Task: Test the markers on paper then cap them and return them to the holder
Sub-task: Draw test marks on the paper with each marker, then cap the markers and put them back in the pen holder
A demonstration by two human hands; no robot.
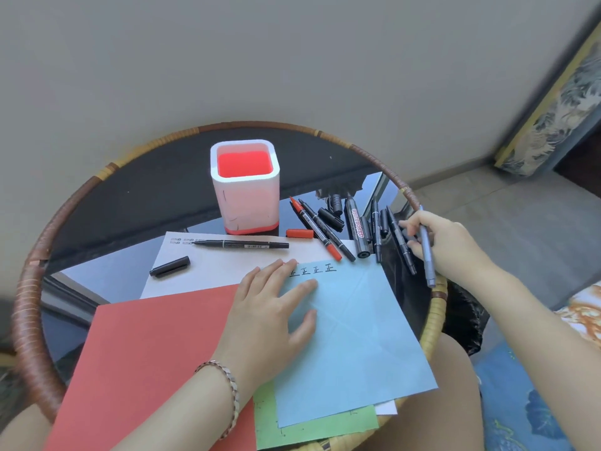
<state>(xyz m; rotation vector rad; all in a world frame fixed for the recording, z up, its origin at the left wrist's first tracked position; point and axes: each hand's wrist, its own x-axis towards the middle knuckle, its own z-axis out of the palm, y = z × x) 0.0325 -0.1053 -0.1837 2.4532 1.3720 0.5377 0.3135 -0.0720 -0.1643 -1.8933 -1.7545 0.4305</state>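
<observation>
Red is being shown inside the white holder [245, 203], black strokes [317, 271] are being borne by the light blue paper [351, 346], and brown and tan bands are being displayed around the black table's rim [29, 288].

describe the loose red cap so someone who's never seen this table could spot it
Find the white holder with the red inside, standing at the back of the round wicker-rimmed table. Just right of its base, at the white paper's far edge, lies the red cap. It is short and wholly red, while the other loose caps are black and the markers beside it are long.
</observation>
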